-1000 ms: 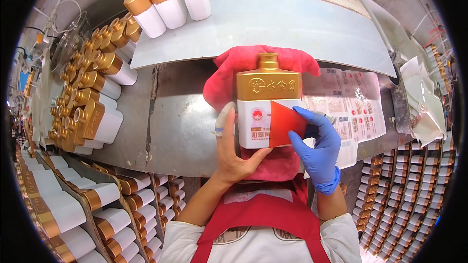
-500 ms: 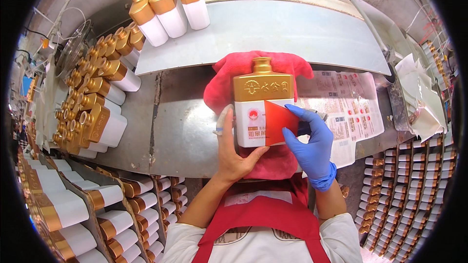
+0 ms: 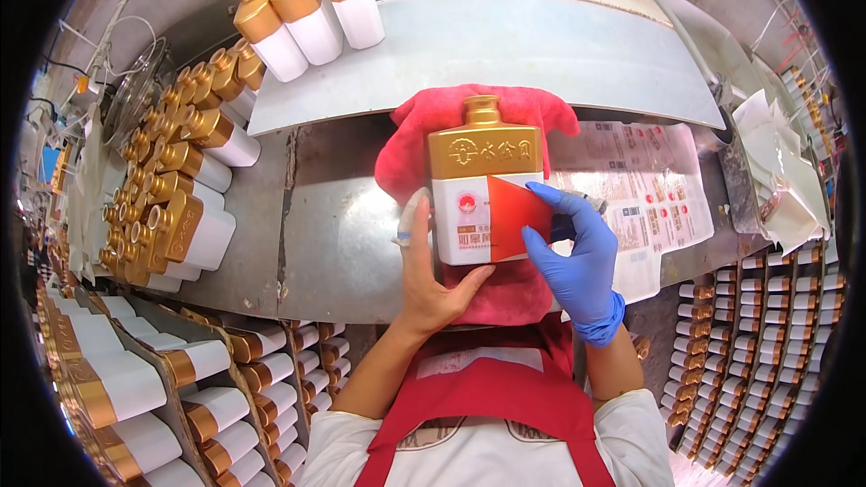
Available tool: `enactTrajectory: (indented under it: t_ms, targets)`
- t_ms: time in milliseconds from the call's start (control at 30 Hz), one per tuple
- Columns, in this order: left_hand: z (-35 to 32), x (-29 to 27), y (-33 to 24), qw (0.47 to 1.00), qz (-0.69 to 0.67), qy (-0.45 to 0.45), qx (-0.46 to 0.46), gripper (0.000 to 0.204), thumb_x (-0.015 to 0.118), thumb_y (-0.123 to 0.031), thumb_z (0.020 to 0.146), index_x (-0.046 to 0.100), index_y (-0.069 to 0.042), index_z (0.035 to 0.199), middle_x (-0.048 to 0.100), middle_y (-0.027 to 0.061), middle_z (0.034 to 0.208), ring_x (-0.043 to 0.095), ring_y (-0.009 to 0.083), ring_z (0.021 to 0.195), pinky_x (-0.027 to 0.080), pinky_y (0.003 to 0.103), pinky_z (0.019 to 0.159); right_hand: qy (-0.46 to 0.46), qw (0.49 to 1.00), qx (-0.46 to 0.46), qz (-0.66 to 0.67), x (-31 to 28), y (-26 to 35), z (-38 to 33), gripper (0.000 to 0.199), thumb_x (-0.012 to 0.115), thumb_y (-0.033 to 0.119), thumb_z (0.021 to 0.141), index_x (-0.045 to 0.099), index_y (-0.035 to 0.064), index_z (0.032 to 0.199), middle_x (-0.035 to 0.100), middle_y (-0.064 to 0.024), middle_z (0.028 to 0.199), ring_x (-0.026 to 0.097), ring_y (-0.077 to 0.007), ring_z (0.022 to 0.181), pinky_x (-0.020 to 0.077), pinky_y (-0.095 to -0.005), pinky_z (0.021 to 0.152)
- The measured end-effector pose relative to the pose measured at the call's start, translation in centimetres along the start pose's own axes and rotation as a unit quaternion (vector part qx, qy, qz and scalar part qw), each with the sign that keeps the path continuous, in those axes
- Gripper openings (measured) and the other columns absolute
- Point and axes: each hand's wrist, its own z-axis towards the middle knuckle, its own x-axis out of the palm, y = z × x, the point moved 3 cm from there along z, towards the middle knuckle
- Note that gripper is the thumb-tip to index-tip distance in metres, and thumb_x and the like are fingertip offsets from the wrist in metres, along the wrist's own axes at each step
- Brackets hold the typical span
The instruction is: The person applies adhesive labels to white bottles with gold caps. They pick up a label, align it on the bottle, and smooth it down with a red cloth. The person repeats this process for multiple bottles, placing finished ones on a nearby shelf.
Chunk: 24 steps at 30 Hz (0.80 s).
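A flat gold-and-white bottle (image 3: pixel 475 182) lies on a red cloth (image 3: pixel 487 122) on the metal bench, its gold neck pointing away from me. My bare left hand (image 3: pixel 431 271) grips its lower left side, thumb taped. My right hand (image 3: pixel 577 252), in a blue glove, presses a red label (image 3: pixel 512 216) against the bottle's white right half, fingers spread over the label's edge.
Sheets of printed labels (image 3: pixel 645 198) lie to the right of the cloth. Three upright bottles (image 3: pixel 311 9) stand at the back left. Several gold-capped bottles (image 3: pixel 171 207) are heaped at the left. Racks of bottles (image 3: pixel 126 388) fill the lower left and lower right (image 3: pixel 767 343).
The bottle and both hands have stayed in nearly the same place. The gloved fingers have shifted slightly along the red label's right edge.
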Motion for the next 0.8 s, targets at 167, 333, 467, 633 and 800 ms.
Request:
enactTrajectory:
  t_ms: [167, 333, 467, 633, 800]
  targets:
    - [0.0, 0.0, -0.1, 1.000, -0.007, -0.001, -0.004, 0.108, 0.084, -0.010, 0.066, 0.015, 0.002, 0.148, 0.028, 0.0215, 0.149, 0.040, 0.0308, 0.132, 0.038, 0.044, 0.105, 0.000, 1.000, 0.005, 0.006, 0.0, 0.0, -0.1, 0.041, 0.069, 0.001, 0.079, 0.061, 0.0008, 0.120, 0.067, -0.0098, 0.104, 0.064, -0.0135, 0.089, 0.0508, -0.0269, 0.081]
    - [0.0, 0.1, 0.1, 1.000, -0.024, 0.003, -0.014, 0.108, 0.084, -0.009, 0.066, 0.015, 0.002, 0.148, 0.029, 0.0215, 0.148, 0.040, 0.0309, 0.132, 0.037, 0.044, 0.105, -0.004, 1.000, -0.004, -0.003, 0.1, -0.5, 0.0, 0.041, 0.069, 0.001, 0.080, 0.061, 0.0011, 0.120, 0.067, -0.0098, 0.103, 0.064, -0.0132, 0.088, 0.0510, -0.0269, 0.080]
    - [-0.1, 0.1, 0.4, 0.999, -0.027, 0.012, -0.012, 0.108, 0.084, -0.009, 0.066, 0.014, 0.002, 0.149, 0.029, 0.0211, 0.148, 0.039, 0.0307, 0.133, 0.036, 0.044, 0.106, 0.009, 1.000, 0.012, 0.011, -0.1, -0.3, 0.2, 0.042, 0.069, 0.000, 0.078, 0.061, 0.0015, 0.119, 0.066, -0.0084, 0.105, 0.063, -0.0136, 0.091, 0.0504, -0.0266, 0.082]
    - [0.3, -0.8, 0.8, 0.980, -0.186, 0.032, -0.063, 0.099, 0.076, -0.009, 0.072, 0.014, 0.002, 0.149, 0.028, 0.0187, 0.149, 0.033, 0.0295, 0.136, 0.034, 0.044, 0.108, -0.047, 0.942, 0.104, 0.315, -4.0, -2.6, 1.0, 0.042, 0.062, -0.005, 0.072, 0.055, -0.0002, 0.114, 0.060, -0.0088, 0.109, 0.059, -0.0157, 0.098, 0.0473, -0.0283, 0.086]
    - [2.1, -0.9, 1.6, 0.924, -0.343, -0.001, -0.167, 0.072, 0.053, -0.004, 0.089, 0.013, 0.002, 0.149, 0.025, 0.0170, 0.150, 0.031, 0.0272, 0.135, 0.030, 0.042, 0.110, 0.021, 0.886, 0.125, 0.446, -4.1, -6.4, 0.6, 0.019, 0.053, 0.016, 0.082, 0.056, 0.0023, 0.095, 0.055, -0.0067, 0.090, 0.052, -0.0138, 0.079, 0.0434, -0.0253, 0.076]
